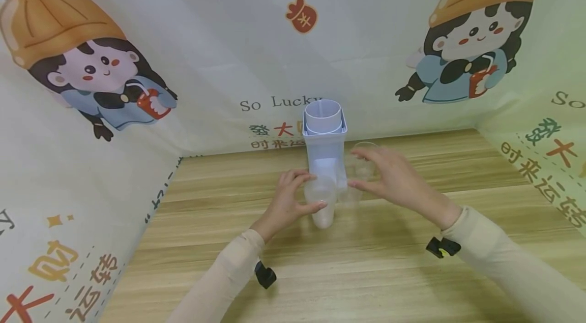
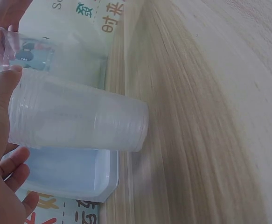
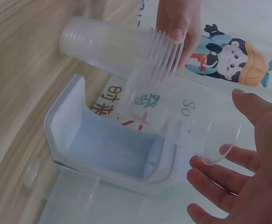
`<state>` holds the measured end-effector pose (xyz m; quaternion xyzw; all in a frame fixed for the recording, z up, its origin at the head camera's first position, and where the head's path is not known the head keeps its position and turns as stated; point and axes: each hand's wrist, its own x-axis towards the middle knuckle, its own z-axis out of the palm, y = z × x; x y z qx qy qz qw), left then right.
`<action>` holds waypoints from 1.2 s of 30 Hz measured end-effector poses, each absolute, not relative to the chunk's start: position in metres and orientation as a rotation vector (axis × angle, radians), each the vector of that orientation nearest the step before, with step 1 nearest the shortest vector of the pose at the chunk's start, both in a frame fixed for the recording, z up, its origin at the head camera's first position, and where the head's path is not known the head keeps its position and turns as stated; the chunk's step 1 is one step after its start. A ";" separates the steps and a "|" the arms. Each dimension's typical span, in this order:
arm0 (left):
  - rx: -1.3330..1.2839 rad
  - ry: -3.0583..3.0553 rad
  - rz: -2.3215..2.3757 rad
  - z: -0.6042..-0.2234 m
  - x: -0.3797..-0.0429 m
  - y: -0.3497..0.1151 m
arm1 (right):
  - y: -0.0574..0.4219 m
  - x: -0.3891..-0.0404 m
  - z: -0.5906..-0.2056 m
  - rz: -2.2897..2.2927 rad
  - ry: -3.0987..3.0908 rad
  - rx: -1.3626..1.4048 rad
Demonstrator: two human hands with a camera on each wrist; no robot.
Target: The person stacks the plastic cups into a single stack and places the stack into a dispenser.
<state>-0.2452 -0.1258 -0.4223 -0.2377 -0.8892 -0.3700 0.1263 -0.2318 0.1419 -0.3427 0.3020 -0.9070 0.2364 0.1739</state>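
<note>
My left hand (image 1: 285, 206) grips a stack of nested clear plastic cups (image 2: 80, 112) between thumb and fingers, near their rims. The stack is upright over the wooden table, in front of a pale blue cup dispenser (image 1: 326, 149). To its right, my right hand (image 1: 397, 179) holds a single clear plastic cup (image 3: 191, 114) between thumb and fingertips at the rim. In the right wrist view this cup's lower end overlaps the rims of the stack. The dispenser stands upright with a round tube (image 1: 323, 118) rising from its top.
A clear plastic piece (image 3: 75, 193) shows beside the dispenser's base in the right wrist view. The wooden table (image 1: 293, 282) ends at a printed cloth backdrop (image 1: 220, 23) behind and at both sides. A black device (image 1: 265, 274) is worn at each wrist.
</note>
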 end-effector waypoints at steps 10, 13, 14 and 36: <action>-0.688 -2.592 -1.076 -0.421 -0.244 -0.126 | 0.141 -0.232 -0.328 0.669 -2.568 0.824; -0.686 -2.591 -1.086 -0.421 -0.244 -0.126 | 0.141 -0.233 -0.325 0.686 -2.539 0.812; -0.686 -2.589 -1.088 -0.421 -0.244 -0.126 | 0.141 -0.233 -0.324 0.690 -2.530 0.810; -0.705 -2.582 -1.071 -0.421 -0.244 -0.125 | 0.131 -0.234 -0.313 0.765 -2.508 0.842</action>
